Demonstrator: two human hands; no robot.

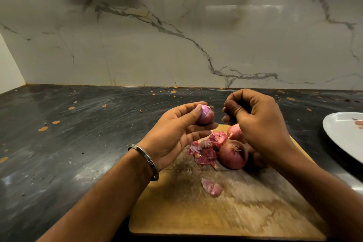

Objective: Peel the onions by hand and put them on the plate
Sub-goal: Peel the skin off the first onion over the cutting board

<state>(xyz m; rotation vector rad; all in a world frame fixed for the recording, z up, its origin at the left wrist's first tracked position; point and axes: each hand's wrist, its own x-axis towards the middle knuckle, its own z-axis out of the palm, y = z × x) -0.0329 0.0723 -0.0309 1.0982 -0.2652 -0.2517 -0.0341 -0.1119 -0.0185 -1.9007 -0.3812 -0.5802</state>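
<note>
Left hand (172, 133) fingers hold the small onion (205, 114): light, hard, w/ slippery skin (grip round the middle). Right hand (255, 116) fingers curl; holding anything? Can't tell.

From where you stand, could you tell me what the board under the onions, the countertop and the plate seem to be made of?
Board: looks like wood, matte and worn, with pale grain and dark stains. Countertop: probably polished dark stone, glossy with reflections and swirled veining, speckled with orange spots. Plate: white and smooth with a slight sheen; ceramic or melamine, I cannot tell which.
</note>
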